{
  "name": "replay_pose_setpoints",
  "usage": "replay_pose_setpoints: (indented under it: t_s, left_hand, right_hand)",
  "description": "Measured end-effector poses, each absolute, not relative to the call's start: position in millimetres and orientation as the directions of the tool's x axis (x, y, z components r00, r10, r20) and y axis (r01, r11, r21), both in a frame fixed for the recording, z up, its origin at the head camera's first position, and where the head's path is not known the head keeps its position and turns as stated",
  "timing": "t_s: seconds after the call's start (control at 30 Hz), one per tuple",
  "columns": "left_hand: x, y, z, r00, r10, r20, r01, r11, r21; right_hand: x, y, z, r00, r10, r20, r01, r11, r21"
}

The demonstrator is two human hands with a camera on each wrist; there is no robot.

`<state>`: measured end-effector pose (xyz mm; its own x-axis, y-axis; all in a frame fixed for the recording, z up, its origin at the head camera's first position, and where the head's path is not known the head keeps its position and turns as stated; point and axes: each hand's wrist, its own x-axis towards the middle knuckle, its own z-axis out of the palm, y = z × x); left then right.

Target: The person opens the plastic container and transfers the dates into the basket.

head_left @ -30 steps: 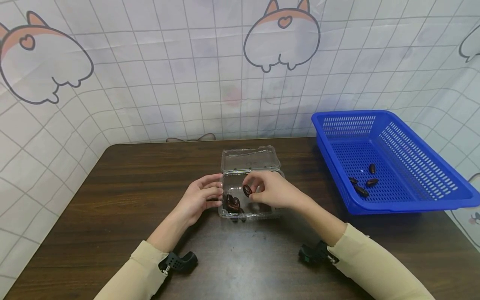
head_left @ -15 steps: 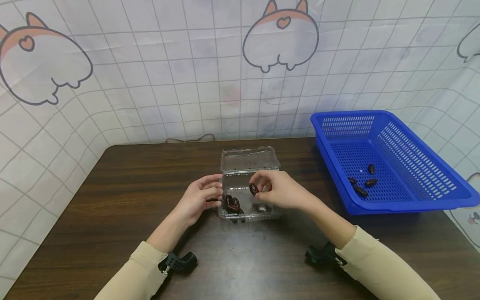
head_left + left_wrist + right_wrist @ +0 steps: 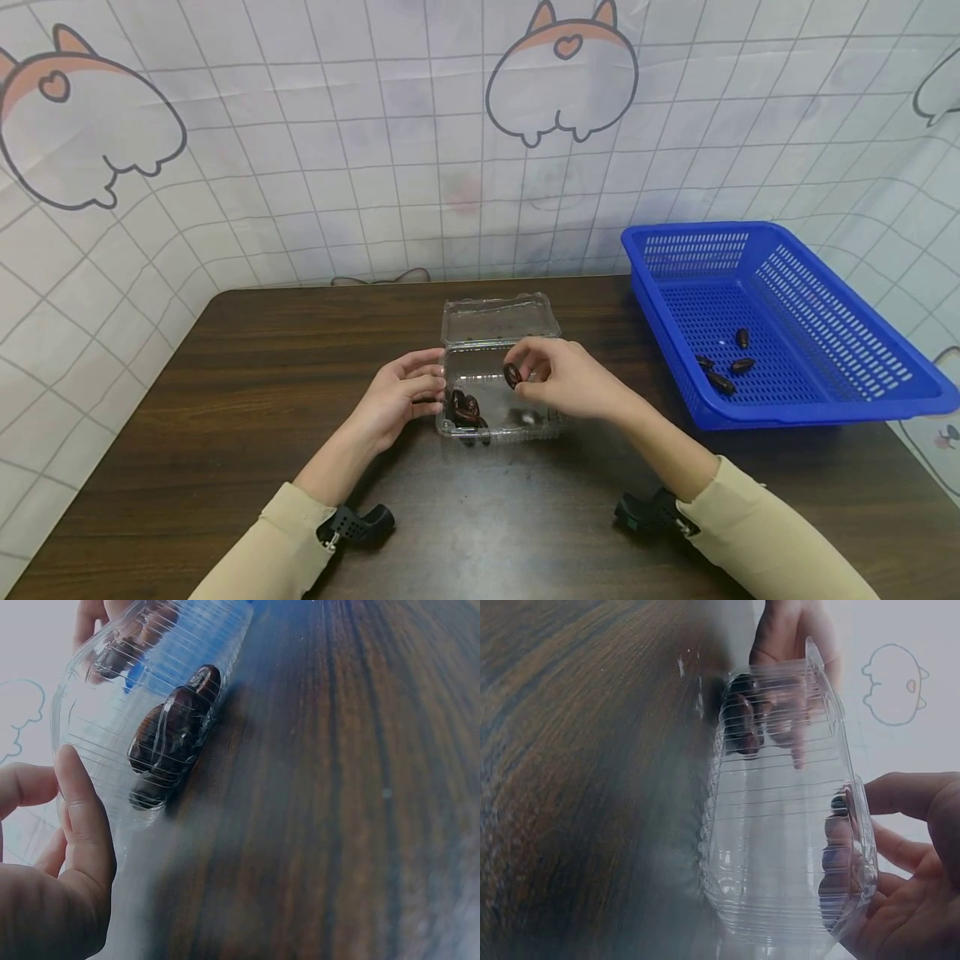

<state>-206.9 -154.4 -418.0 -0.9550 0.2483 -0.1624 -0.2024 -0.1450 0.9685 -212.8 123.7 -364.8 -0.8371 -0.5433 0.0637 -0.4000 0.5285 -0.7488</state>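
Date (image 3: pixel 512 376) pinched in right hand (image 3: pixel 568 379), above floor of open clamshell (image 3: pixel 498 432); left hand (image 3: pixel 400 400), fingers loosely extended, touches its side. Looks mid-transfer, direction unclear; next likely calls for steady pinch until release.

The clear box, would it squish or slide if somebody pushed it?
The box would probably bend a bit: its ridged, see-through walls look thin. It seems light, being thin plastic with just a few brown pieces inside, so it might slide easily. It probably won't tip, since it sits low and wide.
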Motion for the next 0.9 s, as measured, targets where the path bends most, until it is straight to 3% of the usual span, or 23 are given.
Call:
replay_pose_setpoints:
  t_s: [0.9]
  left_hand:
    - [-206.8, -153.3, -416.2, -0.955, 0.243, -0.171, -0.211, -0.151, 0.966]
  right_hand:
    - [-211.1, 143.0, -361.1, -0.845, -0.524, 0.111, -0.397, 0.474, -0.786]
